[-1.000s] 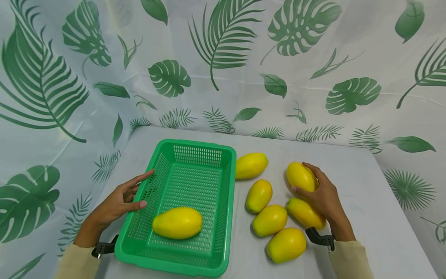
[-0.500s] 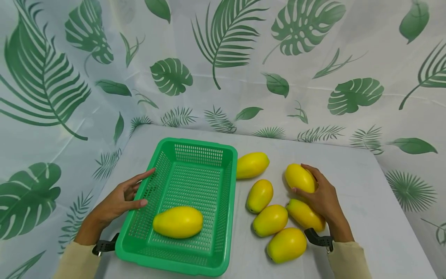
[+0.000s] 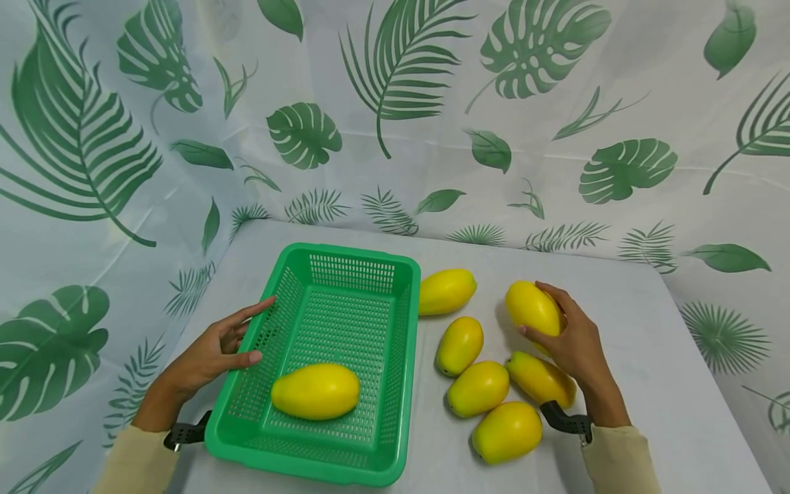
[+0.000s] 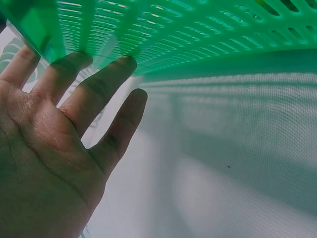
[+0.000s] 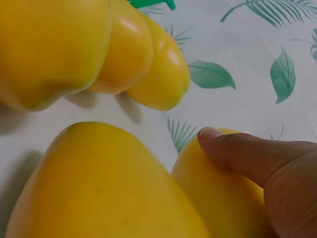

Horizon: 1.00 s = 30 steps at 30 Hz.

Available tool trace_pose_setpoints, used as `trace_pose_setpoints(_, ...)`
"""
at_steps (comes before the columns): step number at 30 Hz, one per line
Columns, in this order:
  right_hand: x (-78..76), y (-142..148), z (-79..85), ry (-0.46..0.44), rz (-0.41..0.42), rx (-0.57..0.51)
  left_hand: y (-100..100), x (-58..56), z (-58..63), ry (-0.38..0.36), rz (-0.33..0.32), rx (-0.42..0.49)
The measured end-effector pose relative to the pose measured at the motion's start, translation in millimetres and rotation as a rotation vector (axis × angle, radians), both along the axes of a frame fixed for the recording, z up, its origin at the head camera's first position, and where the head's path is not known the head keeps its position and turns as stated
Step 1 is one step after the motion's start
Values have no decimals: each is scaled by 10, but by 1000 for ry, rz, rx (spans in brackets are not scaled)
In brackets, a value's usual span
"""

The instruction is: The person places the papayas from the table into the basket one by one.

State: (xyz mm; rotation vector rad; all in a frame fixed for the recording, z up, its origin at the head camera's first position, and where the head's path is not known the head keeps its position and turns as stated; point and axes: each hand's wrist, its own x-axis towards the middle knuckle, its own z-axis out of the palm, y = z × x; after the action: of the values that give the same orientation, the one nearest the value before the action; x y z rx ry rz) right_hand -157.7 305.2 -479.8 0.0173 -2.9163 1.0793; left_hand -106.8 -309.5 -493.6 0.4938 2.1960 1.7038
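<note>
My right hand (image 3: 572, 339) grips a yellow papaya (image 3: 531, 307) at the right, its thumb on the near side and fingers on the far side. In the right wrist view the thumb presses that papaya (image 5: 213, 183); the other fingers are out of sight. Another papaya (image 3: 540, 379) lies just below the hand. My left hand (image 3: 212, 357) holds the left side of a green plastic basket (image 3: 412, 329), thumb and index finger over the rim. In the left wrist view several fingers (image 4: 94, 96) lie against the perforated outer wall (image 4: 198, 47). One papaya (image 3: 316, 392) lies inside the basket, near its front.
Between basket and right hand, more papayas lie on the white table (image 3: 642, 357): one (image 3: 447, 291) by the basket's right rim, one (image 3: 460, 346) nearer, then two (image 3: 478, 389) (image 3: 507, 432) towards the front. A leaf-patterned curtain (image 3: 426, 123) stands behind and at the left.
The papaya in my right hand has risen slightly and tilted, with the hand shifting a little along with it. The left hand and the basket look unmoved.
</note>
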Motion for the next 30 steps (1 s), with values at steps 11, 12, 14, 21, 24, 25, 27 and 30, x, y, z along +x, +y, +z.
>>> trace_pose_setpoints(11,32,-77,123,19,4,-11,20,8,11,-6,0,22)
trace_pose_setpoints(12,36,-89,139,23,6,-14,23,8,11,-6,0,24)
trace_pose_setpoints(14,46,-118,176,32,12,-21,22,7,2,-3,4,24)
trace_pose_setpoints(21,66,-234,308,80,47,-37,6,0,-22,13,7,15)
trace_pose_setpoints(24,71,-287,360,103,63,-56,0,-1,-19,20,5,17)
trace_pose_setpoints(25,71,-304,373,109,68,-62,-1,-2,-18,22,2,18)
trace_pose_setpoints(27,72,-336,397,115,77,-75,-3,-3,-18,24,-5,19)
trace_pose_setpoints(30,72,-378,419,118,84,-85,-2,-4,-26,24,-5,14)
